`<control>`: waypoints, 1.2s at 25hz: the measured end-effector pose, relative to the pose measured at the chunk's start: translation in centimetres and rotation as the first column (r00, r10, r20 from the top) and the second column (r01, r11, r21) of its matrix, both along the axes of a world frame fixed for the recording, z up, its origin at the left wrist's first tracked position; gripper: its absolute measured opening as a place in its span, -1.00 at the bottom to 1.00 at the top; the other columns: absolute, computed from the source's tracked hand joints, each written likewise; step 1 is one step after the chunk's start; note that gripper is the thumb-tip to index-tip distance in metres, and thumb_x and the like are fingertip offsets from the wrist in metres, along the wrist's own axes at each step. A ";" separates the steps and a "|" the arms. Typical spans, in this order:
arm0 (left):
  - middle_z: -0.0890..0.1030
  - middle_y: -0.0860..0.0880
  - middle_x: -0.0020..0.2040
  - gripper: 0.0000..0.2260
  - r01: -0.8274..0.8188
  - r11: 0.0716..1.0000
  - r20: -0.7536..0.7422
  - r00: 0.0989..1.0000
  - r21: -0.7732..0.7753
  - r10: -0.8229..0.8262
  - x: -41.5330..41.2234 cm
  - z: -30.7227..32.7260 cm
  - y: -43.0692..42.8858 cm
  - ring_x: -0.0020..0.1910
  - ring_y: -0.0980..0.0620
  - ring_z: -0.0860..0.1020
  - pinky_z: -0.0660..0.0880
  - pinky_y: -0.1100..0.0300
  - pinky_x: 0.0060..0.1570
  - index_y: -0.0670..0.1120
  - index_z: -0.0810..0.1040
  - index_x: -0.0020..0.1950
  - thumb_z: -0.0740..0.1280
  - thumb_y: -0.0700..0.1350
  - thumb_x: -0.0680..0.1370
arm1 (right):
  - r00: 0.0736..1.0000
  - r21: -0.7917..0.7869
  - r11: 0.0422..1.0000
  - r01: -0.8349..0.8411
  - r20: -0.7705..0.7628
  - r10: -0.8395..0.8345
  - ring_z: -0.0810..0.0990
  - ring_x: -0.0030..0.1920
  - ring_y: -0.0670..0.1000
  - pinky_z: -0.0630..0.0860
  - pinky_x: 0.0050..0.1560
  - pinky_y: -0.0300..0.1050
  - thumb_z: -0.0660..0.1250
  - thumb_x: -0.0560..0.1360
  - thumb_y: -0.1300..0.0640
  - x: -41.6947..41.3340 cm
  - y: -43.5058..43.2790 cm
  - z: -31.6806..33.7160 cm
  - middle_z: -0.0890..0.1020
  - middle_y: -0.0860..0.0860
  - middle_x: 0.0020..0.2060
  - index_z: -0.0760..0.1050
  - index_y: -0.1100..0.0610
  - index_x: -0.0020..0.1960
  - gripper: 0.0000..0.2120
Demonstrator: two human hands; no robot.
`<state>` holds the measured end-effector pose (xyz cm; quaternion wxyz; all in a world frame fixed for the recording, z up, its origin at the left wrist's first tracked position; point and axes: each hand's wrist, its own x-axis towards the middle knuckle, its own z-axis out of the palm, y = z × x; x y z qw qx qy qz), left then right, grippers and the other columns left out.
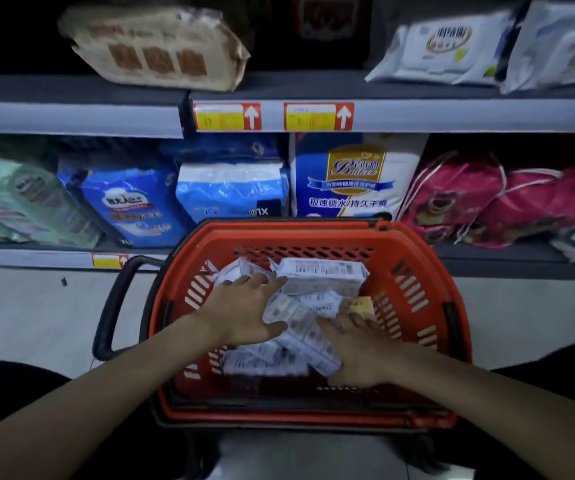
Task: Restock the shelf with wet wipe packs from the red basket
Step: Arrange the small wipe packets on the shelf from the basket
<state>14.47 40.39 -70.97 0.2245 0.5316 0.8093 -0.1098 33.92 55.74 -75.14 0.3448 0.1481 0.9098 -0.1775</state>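
Far left on the low shelf (37, 256): a green pack (19, 199) and blue packs (130, 202), side by side, fronts out for easy reading. Just left of the basket, a black handle (116, 299), hanging off to the side, clear of the reach.

Then the left hand (241, 306), down inside the red basket (417, 258), lying on the wet wipe packs (320, 275). Grip apart, spread wide and fairly straight, clamped on nothing. Held like that most likely to gather more than one pack in one go.

In the middle, the white packs themselves, heaped loose and criss-cross in the basket. None picked up, none on the way to the shelf yet.

Next, the right hand (358, 348), also in the basket, resting on the near side of the heap. Grip apart too, laid flat over the packs. Set across from the other hand, likely for squeezing the heap between both. Just past it, a small yellow pack (360, 304).

Far right, pink bags (487, 199) on the low shelf. Higher up on the right, on the high shelf (452, 114), more white wipes (448, 50), lying down. Dark room to the left of them, maybe the spot to fill.
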 end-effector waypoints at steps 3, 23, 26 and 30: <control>0.28 -0.09 0.62 -0.18 0.009 0.996 0.022 1.000 -0.084 -0.007 0.3 -2.2 0.2 0.55 -0.20 0.32 0.42 -0.17 0.40 0.11 -0.01 0.72 0.23 0.39 0.58 | 0.997 -0.060 0.995 0.081 -0.008 -0.081 0.11 0.62 0.27 0.34 0.49 0.18 0.46 0.50 -0.22 0.1 -0.4 -1.8 0.05 0.16 0.64 -0.23 0.00 0.69 0.08; 0.65 -0.04 0.05 -0.69 -0.929 0.358 0.736 0.178 -0.093 0.653 -1.5 -3.5 1.9 -0.04 -0.02 0.57 0.44 0.11 -0.13 -0.01 0.71 0.15 0.28 0.14 0.64 | 0.610 -0.672 0.467 0.575 -0.029 -0.792 0.56 -0.34 0.03 0.50 -0.18 -0.10 0.48 0.49 0.00 -4.0 2.4 5.3 0.61 0.06 -0.36 0.60 0.08 -0.26 -0.79; 0.73 -0.11 0.07 -0.64 -0.947 0.303 0.819 0.089 -0.106 0.566 -1.6 -2.1 1.6 0.04 -0.10 0.64 0.48 0.04 -0.01 -0.01 0.74 0.06 0.26 0.19 0.66 | 0.473 -0.634 0.317 0.705 0.086 -0.877 0.38 -0.41 0.04 0.40 -0.23 0.00 0.37 0.52 -0.18 -3.8 4.3 7.4 0.43 0.03 -0.40 0.47 0.07 -0.24 -0.65; 0.76 -0.18 -0.12 -0.41 -0.890 0.456 0.865 0.234 0.007 0.444 -0.3 0.2 1.2 -0.10 -0.10 0.75 0.50 -0.02 0.21 -0.31 0.69 0.11 0.28 0.25 0.65 | 0.389 -0.627 0.178 0.759 0.216 -0.896 0.42 -0.47 0.00 0.34 -0.49 -0.20 0.27 0.51 -0.33 -3.6 5.7 7.9 0.54 0.06 -0.33 0.59 0.08 -0.01 -0.54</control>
